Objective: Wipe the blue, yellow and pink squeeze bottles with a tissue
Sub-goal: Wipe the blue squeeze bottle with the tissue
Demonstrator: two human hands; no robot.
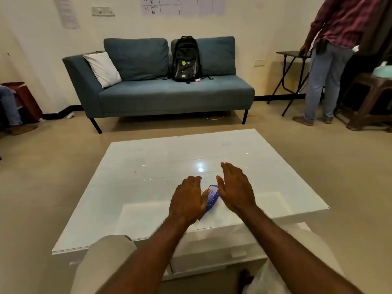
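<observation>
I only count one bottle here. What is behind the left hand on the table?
Beside the left hand, the blue squeeze bottle lies on the white table. A sliver of yellow peeks past the fingers; whatever else is there is covered.

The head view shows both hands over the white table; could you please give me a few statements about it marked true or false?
1. The translucent blue plastic squeeze bottle lies on its side on the glossy white table. True.
2. The right hand is closed around the bottle. False: it is open, palm inward, beside the bottle.
3. The left hand is at the bottle's left side and covers part of it. True.
4. A black backpack stands on the floor. False: it is on the blue-grey fabric sofa.
5. A tissue is pressed on the bottle. False: no tissue is visible.
</observation>
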